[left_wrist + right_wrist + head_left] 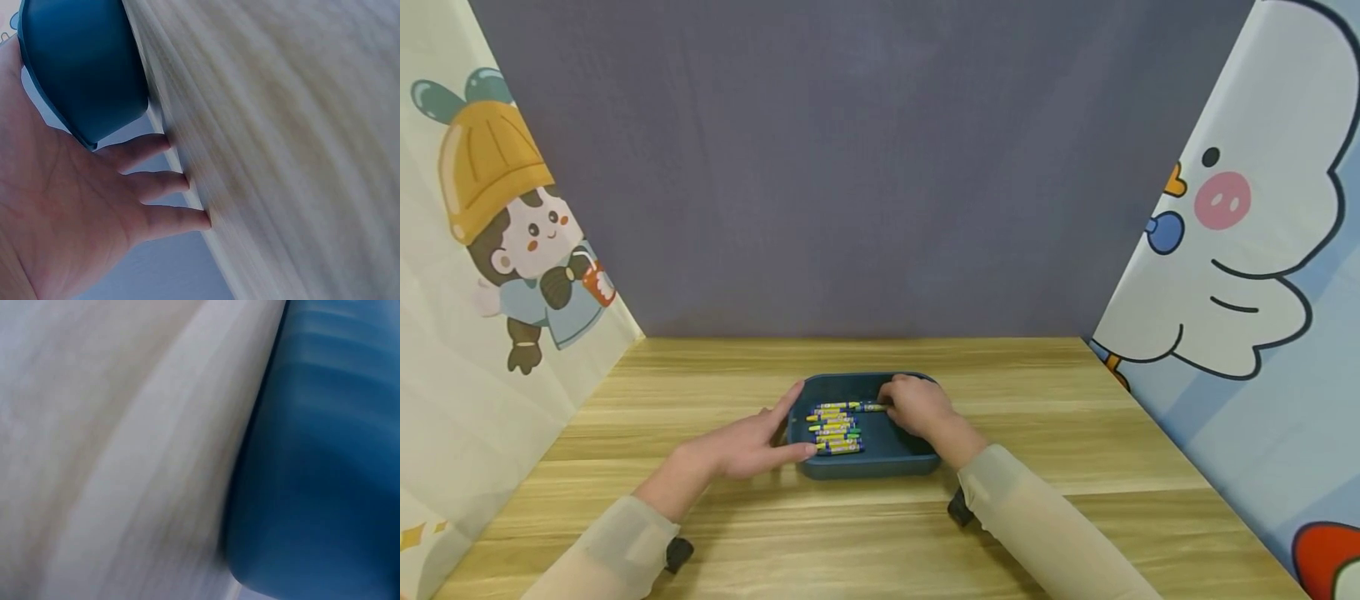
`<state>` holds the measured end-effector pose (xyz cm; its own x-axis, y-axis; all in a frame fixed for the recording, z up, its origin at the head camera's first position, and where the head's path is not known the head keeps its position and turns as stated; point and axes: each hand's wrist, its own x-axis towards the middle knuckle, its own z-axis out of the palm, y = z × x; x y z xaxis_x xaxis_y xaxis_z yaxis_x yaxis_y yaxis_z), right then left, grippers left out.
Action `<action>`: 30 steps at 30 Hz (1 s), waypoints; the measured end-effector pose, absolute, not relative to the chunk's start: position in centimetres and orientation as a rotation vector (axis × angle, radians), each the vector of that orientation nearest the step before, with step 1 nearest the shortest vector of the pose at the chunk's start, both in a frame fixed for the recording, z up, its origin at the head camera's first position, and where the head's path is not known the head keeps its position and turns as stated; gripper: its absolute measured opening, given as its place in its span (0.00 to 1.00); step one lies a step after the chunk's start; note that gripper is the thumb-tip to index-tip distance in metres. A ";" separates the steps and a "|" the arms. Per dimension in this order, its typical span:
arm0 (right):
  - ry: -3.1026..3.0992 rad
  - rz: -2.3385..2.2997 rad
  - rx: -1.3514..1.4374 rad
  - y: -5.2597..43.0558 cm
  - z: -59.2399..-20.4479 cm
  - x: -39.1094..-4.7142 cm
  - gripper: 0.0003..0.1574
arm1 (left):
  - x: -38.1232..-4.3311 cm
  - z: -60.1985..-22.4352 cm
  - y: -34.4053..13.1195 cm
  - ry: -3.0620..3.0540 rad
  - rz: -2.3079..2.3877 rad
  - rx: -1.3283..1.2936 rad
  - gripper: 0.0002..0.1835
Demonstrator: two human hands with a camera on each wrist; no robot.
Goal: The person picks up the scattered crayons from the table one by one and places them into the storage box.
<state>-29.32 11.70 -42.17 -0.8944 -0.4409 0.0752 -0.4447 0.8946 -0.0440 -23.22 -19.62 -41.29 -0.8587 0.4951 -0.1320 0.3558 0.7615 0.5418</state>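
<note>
A dark blue tray [880, 468] stands on the table in the head view, its side wall large in both wrist views. Inside on the left lies a column of several yellow-wrapped crayons [837, 433] with blue ends, set side by side. My left hand [748, 442] rests at the tray's left rim, thumb and forefinger spread along it; the left wrist view shows its other fingers extended down to the table. Reaching inside, my right hand [919, 407] pinches the right end of a single crayon [871, 407] near the column's top. The right wrist view does not show that hand.
The wooden table [1037, 500] extends around the tray on all sides. A grey panel [865, 167] rises behind it. Printed cartoon sheets flank the table, one on the left [445, 433] and one on the right [1262, 433].
</note>
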 end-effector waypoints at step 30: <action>-2.819 0.387 0.751 13.8 -39.7 -28.6 0.15 | -23.4 -41.4 -19.6 2.668 0.805 0.663 0.62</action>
